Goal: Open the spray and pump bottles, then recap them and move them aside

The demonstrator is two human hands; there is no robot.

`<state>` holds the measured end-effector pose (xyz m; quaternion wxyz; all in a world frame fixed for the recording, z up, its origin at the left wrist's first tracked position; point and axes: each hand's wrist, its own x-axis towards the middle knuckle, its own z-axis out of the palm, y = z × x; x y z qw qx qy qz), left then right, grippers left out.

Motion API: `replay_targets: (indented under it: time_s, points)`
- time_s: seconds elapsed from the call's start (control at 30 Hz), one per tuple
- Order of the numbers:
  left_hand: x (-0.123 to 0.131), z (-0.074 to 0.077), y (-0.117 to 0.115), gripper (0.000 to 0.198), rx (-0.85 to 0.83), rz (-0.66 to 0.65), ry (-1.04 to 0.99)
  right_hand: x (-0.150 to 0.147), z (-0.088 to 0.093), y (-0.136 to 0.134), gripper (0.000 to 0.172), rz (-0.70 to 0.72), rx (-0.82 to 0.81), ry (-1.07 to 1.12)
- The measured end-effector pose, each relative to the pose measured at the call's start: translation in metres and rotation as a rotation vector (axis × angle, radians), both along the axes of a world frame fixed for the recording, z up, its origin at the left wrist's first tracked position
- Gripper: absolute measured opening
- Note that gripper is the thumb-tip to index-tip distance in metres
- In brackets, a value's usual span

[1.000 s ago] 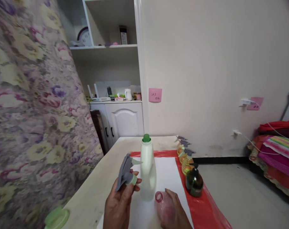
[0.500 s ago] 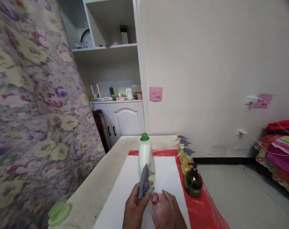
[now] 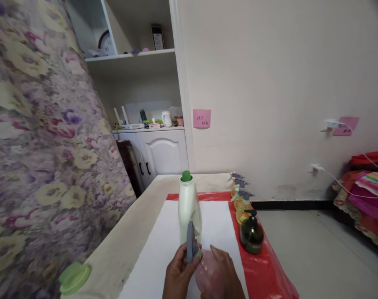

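My left hand (image 3: 178, 275) is closed on a grey spray trigger head (image 3: 190, 241) with a pale green collar, set against the mouth of a clear pink bottle (image 3: 207, 272). My right hand (image 3: 223, 272) is wrapped round that pink bottle near the bottom edge of the view. Just behind them a tall white bottle (image 3: 189, 209) with a green cap stands upright on a white sheet (image 3: 158, 257).
A red plastic sheet (image 3: 263, 270) covers the table's right side, with a dark green pump bottle (image 3: 251, 234) and yellow spray bottles (image 3: 240, 203) in a row. A light green lid (image 3: 74, 277) lies at the table's left edge. A floral curtain (image 3: 36, 145) hangs at left.
My left hand has carried the trigger head rightwards from beside the white bottle to the pink bottle's mouth. The right hand has kept hold of the pink bottle.
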<state>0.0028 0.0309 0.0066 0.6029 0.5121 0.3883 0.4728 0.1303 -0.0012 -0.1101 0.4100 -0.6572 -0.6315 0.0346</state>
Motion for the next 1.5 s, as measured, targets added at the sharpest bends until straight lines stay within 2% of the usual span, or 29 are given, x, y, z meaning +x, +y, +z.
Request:
replay_targets:
  time_s: [0.1,0.17,0.27,0.4,0.47,0.57,0.7,0.77,0.83,0.93,1.13,1.23,1.37,1.43,1.5]
  points:
    - [0.002,-0.001,0.000,0.043,-0.029,0.019,-0.022,-0.007,0.002,-0.003,0.094,-0.080,0.072,0.256]
    - [0.004,-0.002,0.001,0.041,-0.036,0.055,-0.037,-0.008,0.003,-0.005,0.092,-0.084,0.084,0.350]
    - [0.007,-0.005,0.002,0.039,-0.034,0.083,-0.051,-0.006,0.002,-0.006,0.090,-0.052,0.087,0.371]
    - [0.005,-0.005,0.007,0.040,-0.032,0.048,-0.034,0.001,-0.002,-0.005,0.089,-0.009,0.153,0.344]
    - [0.001,-0.004,0.010,0.041,-0.032,0.006,-0.024,0.004,0.001,-0.006,0.083,0.075,0.145,0.424]
    - [-0.004,0.000,0.015,0.041,-0.026,-0.107,-0.030,0.005,0.015,-0.009,0.065,0.280,0.092,0.725]
    - [-0.007,0.008,0.017,0.044,-0.040,-0.276,-0.099,0.004,0.039,-0.014,0.075,0.645,-0.076,1.203]
    - [-0.007,0.012,0.014,0.047,-0.053,-0.308,-0.126,0.005,0.047,-0.015,0.072,0.708,-0.145,1.304]
    - [-0.006,0.016,0.010,0.045,-0.056,-0.298,-0.116,0.005,0.052,-0.014,0.078,0.696,-0.141,1.282]
    - [-0.003,0.019,0.004,0.043,-0.040,-0.243,-0.104,0.002,0.052,-0.013,0.088,0.656,-0.043,1.163]
    - [0.004,0.014,0.002,0.037,-0.069,-0.132,-0.124,-0.006,0.047,-0.014,0.082,0.469,0.071,1.013]
    - [0.004,0.009,0.005,0.040,-0.107,-0.106,-0.162,-0.004,0.051,-0.016,0.082,0.559,-0.006,1.099]
    - [0.004,0.012,0.003,0.043,-0.156,-0.188,-0.237,-0.001,0.056,-0.020,0.067,0.697,-0.109,1.316]
    - [0.005,0.016,-0.001,0.040,-0.134,-0.197,-0.235,-0.001,0.056,-0.020,0.068,0.705,-0.091,1.357]
    - [0.006,0.019,-0.004,0.038,-0.105,-0.179,-0.208,-0.002,0.053,-0.018,0.070,0.679,-0.086,1.299]
